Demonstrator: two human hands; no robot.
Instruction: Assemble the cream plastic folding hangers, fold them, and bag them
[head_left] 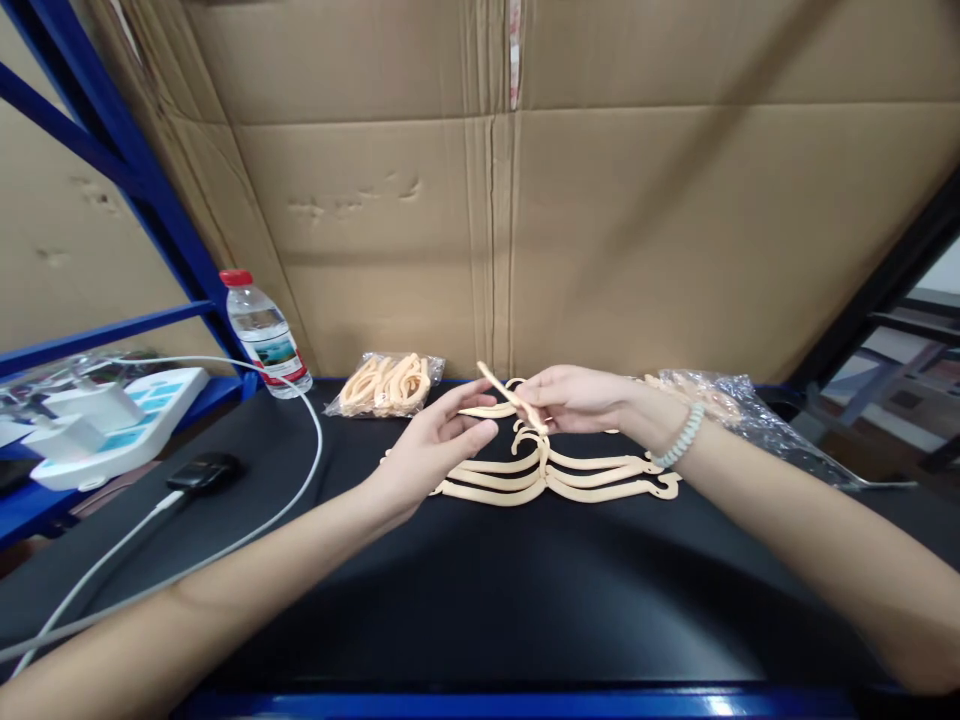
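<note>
My right hand (pixel 570 397) is closed on a slim cream-coloured plastic hanger piece (pixel 504 386), which slants up to the left above the table. My left hand (pixel 439 440) is just left of it, its fingers apart and curved, with nothing plainly in them. Another cream arm-like piece (pixel 486 411) shows by the left fingertips; I cannot tell whether they touch it. Below and behind both hands, several cream clothes hangers (pixel 517 484) lie overlapping on the black table, hooks toward the back. My hands partly cover them.
A clear bag of cream hanger parts (pixel 386 385) lies at the back left, beside a red-capped water bottle (pixel 266 335). Crumpled clear plastic (pixel 780 430) lies at right. A white cable (pixel 319 440) loops across the left side near a black adapter (pixel 202 472). Cardboard (pixel 637 230) walls the back.
</note>
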